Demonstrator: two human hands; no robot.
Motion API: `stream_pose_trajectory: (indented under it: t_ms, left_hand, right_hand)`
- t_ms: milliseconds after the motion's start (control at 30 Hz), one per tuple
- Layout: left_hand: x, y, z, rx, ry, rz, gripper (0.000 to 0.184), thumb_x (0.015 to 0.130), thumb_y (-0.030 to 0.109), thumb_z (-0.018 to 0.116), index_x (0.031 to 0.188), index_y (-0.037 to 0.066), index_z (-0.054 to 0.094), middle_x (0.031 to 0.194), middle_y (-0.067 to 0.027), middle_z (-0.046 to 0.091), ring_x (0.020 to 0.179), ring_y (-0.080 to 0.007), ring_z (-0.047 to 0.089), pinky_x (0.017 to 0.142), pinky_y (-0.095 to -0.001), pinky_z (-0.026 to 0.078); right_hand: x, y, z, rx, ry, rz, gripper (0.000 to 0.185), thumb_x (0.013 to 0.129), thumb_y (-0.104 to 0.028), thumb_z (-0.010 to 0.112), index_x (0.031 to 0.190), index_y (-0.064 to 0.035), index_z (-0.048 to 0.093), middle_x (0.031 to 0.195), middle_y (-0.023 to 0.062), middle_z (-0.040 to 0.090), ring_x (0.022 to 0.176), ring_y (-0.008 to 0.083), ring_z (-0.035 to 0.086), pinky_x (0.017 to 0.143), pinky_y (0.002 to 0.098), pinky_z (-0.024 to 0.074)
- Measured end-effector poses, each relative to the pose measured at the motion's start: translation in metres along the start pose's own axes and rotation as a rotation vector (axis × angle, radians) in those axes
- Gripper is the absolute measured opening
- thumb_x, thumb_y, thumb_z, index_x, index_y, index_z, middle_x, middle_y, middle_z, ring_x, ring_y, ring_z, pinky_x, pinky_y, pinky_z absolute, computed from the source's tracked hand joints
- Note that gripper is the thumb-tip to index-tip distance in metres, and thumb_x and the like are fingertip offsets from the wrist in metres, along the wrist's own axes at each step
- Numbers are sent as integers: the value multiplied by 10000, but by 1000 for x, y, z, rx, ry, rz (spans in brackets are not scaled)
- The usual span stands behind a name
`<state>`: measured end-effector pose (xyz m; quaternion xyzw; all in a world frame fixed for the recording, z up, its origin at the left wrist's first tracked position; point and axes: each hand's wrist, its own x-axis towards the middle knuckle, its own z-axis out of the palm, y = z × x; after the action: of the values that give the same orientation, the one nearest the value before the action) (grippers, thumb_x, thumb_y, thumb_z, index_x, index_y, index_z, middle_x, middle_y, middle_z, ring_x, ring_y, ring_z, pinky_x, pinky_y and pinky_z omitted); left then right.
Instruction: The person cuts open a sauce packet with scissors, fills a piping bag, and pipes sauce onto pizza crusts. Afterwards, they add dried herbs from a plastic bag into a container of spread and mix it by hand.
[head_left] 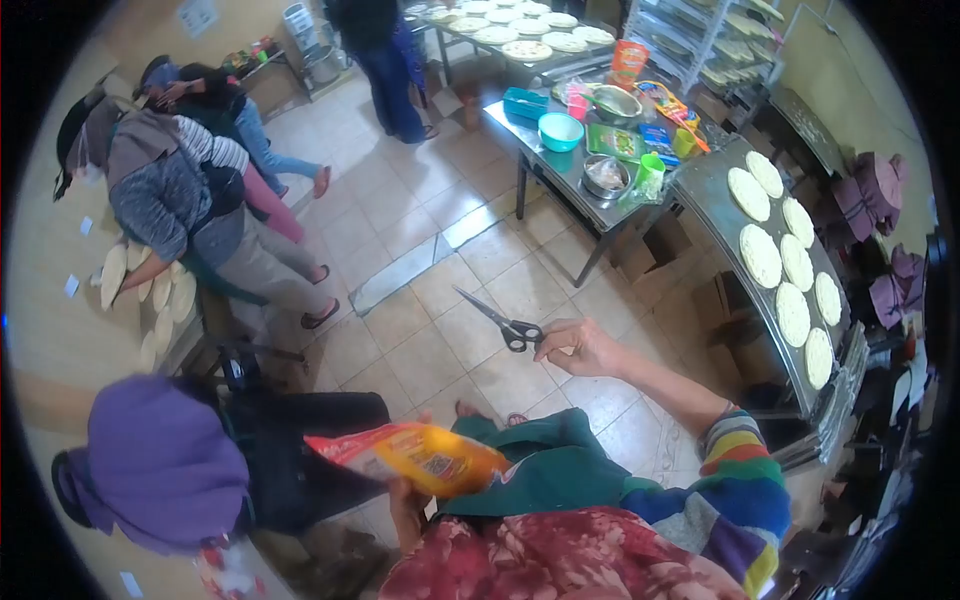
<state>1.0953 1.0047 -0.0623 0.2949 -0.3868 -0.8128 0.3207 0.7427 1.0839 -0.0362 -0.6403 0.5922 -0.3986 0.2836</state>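
My right hand (578,348), arm stretched forward, grips black-handled scissors (508,325) by a finger loop. The scissor blades point away to the upper left, over the tiled floor. Close to my body, my left hand (406,508) holds a red and yellow plastic packet (435,458) from beneath. Part of that hand is hidden behind the packet, and the print is too blurred to read. The scissors and the packet are well apart.
Flat round doughs (760,255) lie on the metal table to my right. A table ahead carries a turquoise bowl (560,131), a metal pot (606,176) and a green cup (650,175). A person in a purple head covering (165,465) is close on my left; others work beyond.
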Motion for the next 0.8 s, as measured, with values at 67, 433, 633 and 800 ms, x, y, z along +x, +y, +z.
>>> stream_pose_trajectory:
  t_ms: [67,433,633,800]
  left_hand:
    - [47,3,11,17,-94,-14,474,762,139,648,1192,9,495,1129,-108,593,980,-180,584,822,-314,486]
    - [292,37,62,127,-546,-162,463,760,143,636,1182,11,503,1129,-106,591,979,-172,583,821,-307,484]
    - [410,31,40,-21,-617,-391,465,748,156,625,1177,17,510,1143,-104,583,992,-162,577,830,-300,478]
    - [468,48,58,-32,-676,-471,701,756,384,662,1294,18,401,1252,-107,515,1136,-233,522,956,-388,437]
  right_hand:
    - [14,-4,-6,88,11,-161,130,719,38,592,797,-37,664,825,108,636,801,268,611,676,344,490]
    - [154,75,-51,436,-74,-30,114,768,-4,501,798,-3,611,764,116,599,688,191,606,632,324,486]
    - [224,82,-71,145,408,-3,190,851,-110,553,1014,-16,523,932,115,602,858,224,607,743,327,487]
    - [260,96,-94,86,527,170,302,825,-150,635,1065,-13,511,997,140,605,904,259,606,769,351,484]
